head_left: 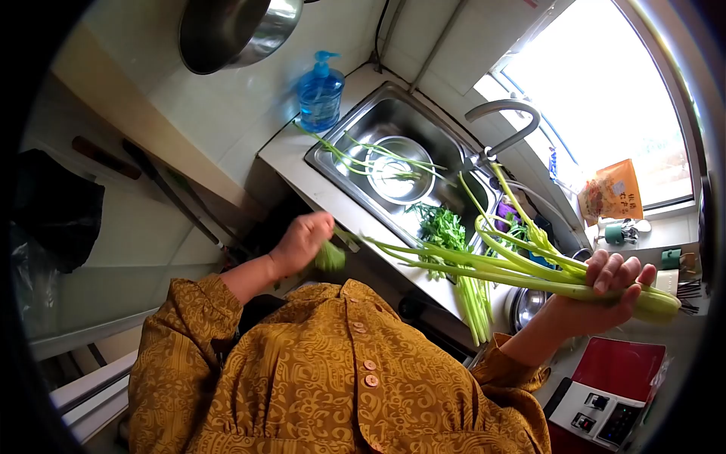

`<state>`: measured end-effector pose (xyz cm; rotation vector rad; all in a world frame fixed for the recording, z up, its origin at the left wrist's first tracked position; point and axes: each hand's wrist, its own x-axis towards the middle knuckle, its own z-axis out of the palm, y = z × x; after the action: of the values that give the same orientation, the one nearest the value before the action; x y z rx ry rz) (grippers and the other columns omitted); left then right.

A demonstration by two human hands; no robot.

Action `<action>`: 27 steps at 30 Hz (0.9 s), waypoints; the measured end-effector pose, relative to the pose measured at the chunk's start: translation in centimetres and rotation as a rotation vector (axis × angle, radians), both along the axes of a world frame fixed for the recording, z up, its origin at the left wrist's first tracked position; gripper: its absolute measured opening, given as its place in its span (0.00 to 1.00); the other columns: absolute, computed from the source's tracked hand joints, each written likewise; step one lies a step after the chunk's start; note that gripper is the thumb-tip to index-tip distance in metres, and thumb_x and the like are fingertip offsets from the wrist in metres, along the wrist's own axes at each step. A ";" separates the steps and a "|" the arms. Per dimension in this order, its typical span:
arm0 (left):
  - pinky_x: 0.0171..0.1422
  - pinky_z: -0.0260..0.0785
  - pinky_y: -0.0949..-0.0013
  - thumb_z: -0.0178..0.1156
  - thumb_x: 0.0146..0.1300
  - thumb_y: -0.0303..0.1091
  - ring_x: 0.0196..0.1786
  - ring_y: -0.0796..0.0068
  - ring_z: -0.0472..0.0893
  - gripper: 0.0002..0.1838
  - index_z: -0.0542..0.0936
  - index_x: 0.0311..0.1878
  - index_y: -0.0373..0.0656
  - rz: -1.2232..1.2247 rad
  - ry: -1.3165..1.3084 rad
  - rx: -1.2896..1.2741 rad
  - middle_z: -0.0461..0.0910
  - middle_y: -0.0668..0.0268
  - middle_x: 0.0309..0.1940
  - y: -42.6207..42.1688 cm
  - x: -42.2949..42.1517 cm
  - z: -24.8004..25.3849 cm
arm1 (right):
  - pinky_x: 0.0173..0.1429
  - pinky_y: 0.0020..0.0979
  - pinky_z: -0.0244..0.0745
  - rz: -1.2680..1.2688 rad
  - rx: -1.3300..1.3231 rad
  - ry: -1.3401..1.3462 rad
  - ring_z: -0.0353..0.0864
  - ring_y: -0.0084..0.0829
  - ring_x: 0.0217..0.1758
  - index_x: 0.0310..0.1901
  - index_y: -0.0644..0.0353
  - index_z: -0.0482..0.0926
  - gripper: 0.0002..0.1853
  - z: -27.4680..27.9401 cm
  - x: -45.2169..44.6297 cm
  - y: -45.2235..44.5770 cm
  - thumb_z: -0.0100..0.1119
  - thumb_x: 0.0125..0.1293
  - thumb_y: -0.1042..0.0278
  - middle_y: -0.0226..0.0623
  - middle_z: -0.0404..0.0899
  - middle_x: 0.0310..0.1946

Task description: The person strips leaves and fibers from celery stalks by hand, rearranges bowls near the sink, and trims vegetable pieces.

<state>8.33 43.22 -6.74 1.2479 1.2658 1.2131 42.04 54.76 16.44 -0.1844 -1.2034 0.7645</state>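
My right hand is wrapped round the thick base of a bunch of celery, whose long stalks reach left across the counter's front edge. My left hand is closed at the left, in front of the counter, with a blurred tuft of green leaves hanging from it. Loose thin stems lie over a metal bowl inside the sink. Another bundle of celery, leaves toward the sink and cut stalks toward me, rests at the counter's front edge.
A blue pump bottle stands at the sink's left corner. The faucet arches over the back right. At right are an orange packet, a metal pot and a red-and-white appliance. A pan hangs top left.
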 end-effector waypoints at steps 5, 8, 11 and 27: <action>0.32 0.65 0.75 0.48 0.70 0.36 0.27 0.83 0.72 0.15 0.73 0.25 0.44 0.528 0.089 -0.168 0.72 0.74 0.20 -0.8 -8.9 -7.7 | 0.20 0.22 0.74 -0.079 0.065 0.050 0.74 0.19 0.20 0.46 0.63 0.69 0.09 1.9 2.4 0.0 0.52 0.68 0.70 0.31 0.72 0.25; 0.44 0.72 0.67 0.52 0.68 0.35 0.37 0.71 0.79 0.09 0.77 0.38 0.40 0.393 0.370 -0.306 0.80 0.64 0.32 -2.1 -10.8 -9.0 | 0.20 0.23 0.76 -0.040 0.006 0.050 0.76 0.20 0.20 0.44 0.64 0.70 0.07 1.5 1.1 -0.2 0.51 0.68 0.71 0.33 0.74 0.25; 0.58 0.71 0.60 0.58 0.64 0.38 0.54 0.56 0.79 0.22 0.72 0.60 0.42 0.369 0.702 -0.435 0.79 0.51 0.52 -3.1 -12.3 -12.6 | 0.21 0.24 0.79 -0.008 0.004 0.031 0.77 0.22 0.20 0.43 0.64 0.71 0.06 0.7 0.0 0.0 0.51 0.68 0.71 0.34 0.75 0.26; 0.76 0.54 0.57 0.52 0.70 0.38 0.73 0.57 0.62 0.30 0.60 0.73 0.41 -0.537 0.697 0.181 0.63 0.50 0.70 5.0 8.5 4.5 | 0.30 0.23 0.65 -0.039 -0.197 0.240 0.71 0.17 0.24 0.50 0.59 0.70 0.12 0.9 1.0 2.3 0.51 0.73 0.62 0.27 0.71 0.27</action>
<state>16.83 48.23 -2.20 2.0920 1.1740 0.5136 43.08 57.07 17.35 -0.2698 -0.8956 0.8461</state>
